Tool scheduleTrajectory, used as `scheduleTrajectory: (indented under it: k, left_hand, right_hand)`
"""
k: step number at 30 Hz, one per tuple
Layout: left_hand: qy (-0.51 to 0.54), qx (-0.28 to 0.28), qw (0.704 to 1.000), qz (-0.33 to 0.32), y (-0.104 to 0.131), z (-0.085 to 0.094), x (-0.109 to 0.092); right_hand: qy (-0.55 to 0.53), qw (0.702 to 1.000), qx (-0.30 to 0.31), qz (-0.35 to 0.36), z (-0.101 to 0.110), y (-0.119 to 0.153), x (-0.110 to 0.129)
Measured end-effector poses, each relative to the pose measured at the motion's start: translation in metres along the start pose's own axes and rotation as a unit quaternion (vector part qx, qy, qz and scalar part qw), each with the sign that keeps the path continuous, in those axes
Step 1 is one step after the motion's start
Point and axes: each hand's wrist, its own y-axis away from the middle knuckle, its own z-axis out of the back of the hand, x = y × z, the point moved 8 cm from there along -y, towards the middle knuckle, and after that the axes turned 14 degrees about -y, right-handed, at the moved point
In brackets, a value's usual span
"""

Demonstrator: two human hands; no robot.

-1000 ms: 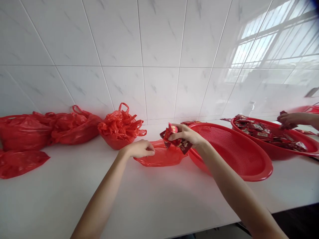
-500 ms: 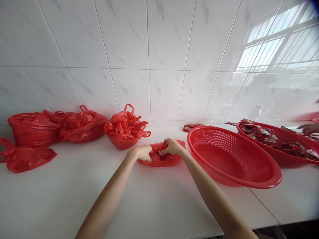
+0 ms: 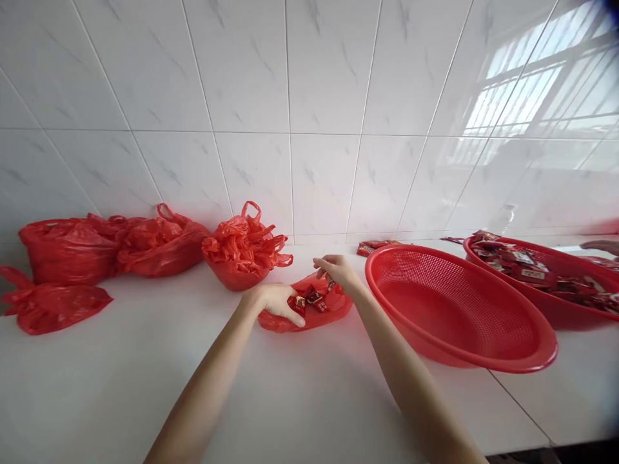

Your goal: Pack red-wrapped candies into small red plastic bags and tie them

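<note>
A red plastic bag (image 3: 333,314) lies spread open on the white counter, with small shiny red packets (image 3: 316,300) inside. Reaching in from the left side is my left hand (image 3: 275,301), cupped with its thumb lowered, and a red packet (image 3: 296,304) sits between thumb and fingers. Over the bag's far right part is my right hand (image 3: 338,270), its fingers curled together and the index finger pointing left. Something small and dark shows beneath its palm, too hidden to name.
Right of the bag stands a red perforated basket (image 3: 449,364); beyond it, another red basket (image 3: 556,316) holds many packets near another person's hand (image 3: 602,246). Loose packets (image 3: 374,247) lie by the wall. A bowl of crumpled bags (image 3: 242,251) and filled red bags (image 3: 68,251) stand left.
My right hand has lifted up from the packets toward the bag's far edge. My left hand has turned, its thumb now lower beside a packet. The bag has shifted slightly left and opened wider.
</note>
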Motion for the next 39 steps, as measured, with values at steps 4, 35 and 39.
scheduleTrajectory:
  k: [4, 35, 39]
  left_hand:
    - [0.103, -0.125, 0.985, -0.058, 0.006, 0.025, -0.022]
    - [0.349, -0.364, 0.847, -0.168, 0.033, 0.068, -0.041]
    - [0.355, -0.412, 0.822, -0.169, 0.041, 0.074, -0.04]
  right_hand:
    - [-0.059, 0.997, -0.043, 0.013, -0.004, -0.004, 0.006]
    - [-0.115, 0.968, 0.174, 0.14, -0.005, 0.043, 0.087]
    - [-0.128, 0.965, 0.195, 0.124, -0.007, 0.049, 0.09]
